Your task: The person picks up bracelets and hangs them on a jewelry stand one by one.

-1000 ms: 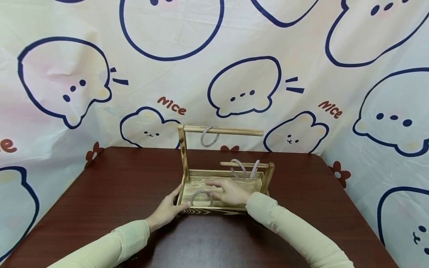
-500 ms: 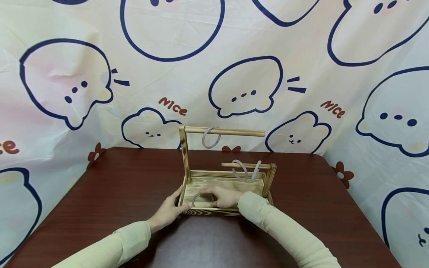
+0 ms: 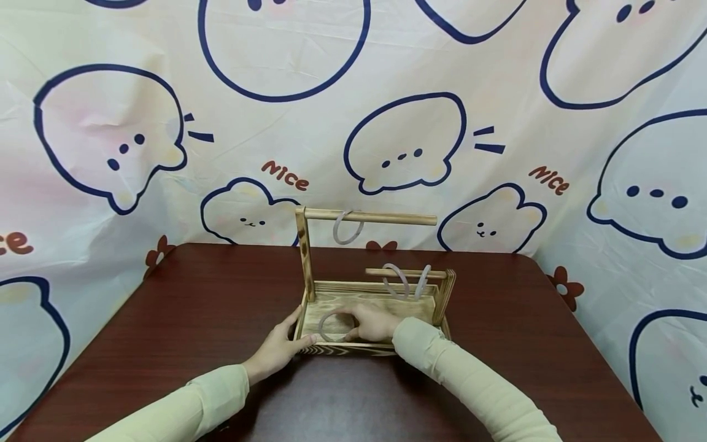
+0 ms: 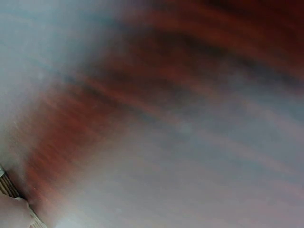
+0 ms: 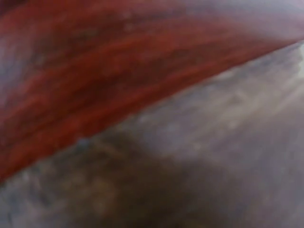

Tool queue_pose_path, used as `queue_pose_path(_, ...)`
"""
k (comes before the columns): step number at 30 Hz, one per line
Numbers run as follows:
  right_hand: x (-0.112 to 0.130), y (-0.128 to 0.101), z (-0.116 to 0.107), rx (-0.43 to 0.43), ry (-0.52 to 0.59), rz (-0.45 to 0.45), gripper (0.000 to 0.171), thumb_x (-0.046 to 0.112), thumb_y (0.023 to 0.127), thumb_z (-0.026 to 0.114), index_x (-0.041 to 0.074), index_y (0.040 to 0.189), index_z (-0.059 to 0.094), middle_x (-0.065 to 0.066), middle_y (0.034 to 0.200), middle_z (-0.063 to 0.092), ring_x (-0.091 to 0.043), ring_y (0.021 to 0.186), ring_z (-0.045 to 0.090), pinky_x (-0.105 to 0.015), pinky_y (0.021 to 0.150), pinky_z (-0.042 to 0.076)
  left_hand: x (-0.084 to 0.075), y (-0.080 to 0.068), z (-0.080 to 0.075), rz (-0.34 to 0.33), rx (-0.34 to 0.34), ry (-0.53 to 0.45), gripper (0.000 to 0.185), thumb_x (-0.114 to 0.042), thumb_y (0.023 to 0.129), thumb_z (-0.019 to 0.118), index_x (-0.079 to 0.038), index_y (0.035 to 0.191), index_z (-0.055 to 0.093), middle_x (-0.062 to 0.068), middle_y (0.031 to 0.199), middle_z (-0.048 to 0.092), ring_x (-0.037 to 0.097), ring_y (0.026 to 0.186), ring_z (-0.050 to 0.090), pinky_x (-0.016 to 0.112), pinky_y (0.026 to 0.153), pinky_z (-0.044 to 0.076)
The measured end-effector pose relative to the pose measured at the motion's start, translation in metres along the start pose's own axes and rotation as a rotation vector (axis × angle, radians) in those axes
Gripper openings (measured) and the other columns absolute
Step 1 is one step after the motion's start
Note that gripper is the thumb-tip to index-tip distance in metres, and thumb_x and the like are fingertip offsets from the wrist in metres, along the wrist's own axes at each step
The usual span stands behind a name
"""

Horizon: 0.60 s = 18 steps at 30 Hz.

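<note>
A wooden jewelry stand (image 3: 409, 307) with a shallow tray base sits on the table. My left hand (image 3: 275, 345) holds the tray's left end, thumb over the front edge and fingers along the side. In the left wrist view, part of that hand (image 4: 13, 213) shows at the bottom left corner by the wood. Inside the tray, my right hand (image 3: 374, 323) pinches a pale translucent bangle (image 3: 321, 325) at its right side, between thumb and fingers. Another bangle (image 3: 336, 234) hangs from the upper bar (image 3: 394, 218). Two more bangles, one (image 3: 406, 287) left of the other (image 3: 422, 282), hang on the lower bar.
The upper bar juts rightward from a tall left post (image 3: 305, 258); a short right post (image 3: 446, 291) carries the lower bar. Dark red table (image 3: 221, 307) surrounds the stand. A printed cloth (image 3: 309, 135) hangs behind. The right wrist view is blurred wood and table.
My right hand has lowered into the tray, moved slightly left and taken hold of the bangle, whose near side now stands a little raised. My left hand stays on the tray's end.
</note>
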State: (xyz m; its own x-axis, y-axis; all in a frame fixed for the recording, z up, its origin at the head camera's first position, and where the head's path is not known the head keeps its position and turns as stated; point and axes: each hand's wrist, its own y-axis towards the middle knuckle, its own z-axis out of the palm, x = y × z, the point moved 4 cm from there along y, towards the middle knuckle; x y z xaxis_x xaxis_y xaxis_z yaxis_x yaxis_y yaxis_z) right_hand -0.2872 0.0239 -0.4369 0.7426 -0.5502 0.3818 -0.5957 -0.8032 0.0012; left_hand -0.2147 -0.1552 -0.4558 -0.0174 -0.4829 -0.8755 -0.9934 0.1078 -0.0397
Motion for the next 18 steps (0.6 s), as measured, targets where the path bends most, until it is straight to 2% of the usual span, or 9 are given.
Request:
queue_pose_path(3,-0.001,-0.0001,-0.0008,-0.031,-0.004,0.033,0.057,0.025,0.073,0.077,0.012,0.125,0.057,-0.003,0.116,0.063,-0.017,0.108,0.056,-0.031,0.094,0.043,0.0001,-0.0001,-0.0005,0.004,0.007,-0.012,0.084,-0.032,0.085,0.065,-0.003,0.146,0.016,0.016,0.151,0.017,0.029,0.139,0.012,0.052,0.109,0.018)
queue_pose_path(11,-0.0033,0.0008,-0.0002,-0.051,-0.011,0.05,0.062,0.028,0.072,0.078,0.01,0.127,0.055,-0.004,0.121,0.06,-0.018,0.112,0.055,-0.032,0.096,0.042,0.0017,0.0003,-0.0009,0.002,0.007,-0.014,0.084,-0.031,0.084,0.066,-0.003,0.146,0.016,0.016,0.151,0.018,0.03,0.139,0.012,0.053,0.109,0.019)
queue_pose_path(18,-0.0065,0.004,0.0024,-0.034,0.064,0.089,0.075,0.028,0.07,0.079,0.007,0.134,0.047,-0.007,0.133,0.051,-0.021,0.125,0.045,-0.034,0.104,0.035,0.0022,0.0003,-0.0001,0.0,0.005,-0.024,0.084,-0.029,0.084,0.066,-0.002,0.146,0.016,0.018,0.151,0.018,0.031,0.138,0.013,0.053,0.108,0.019)
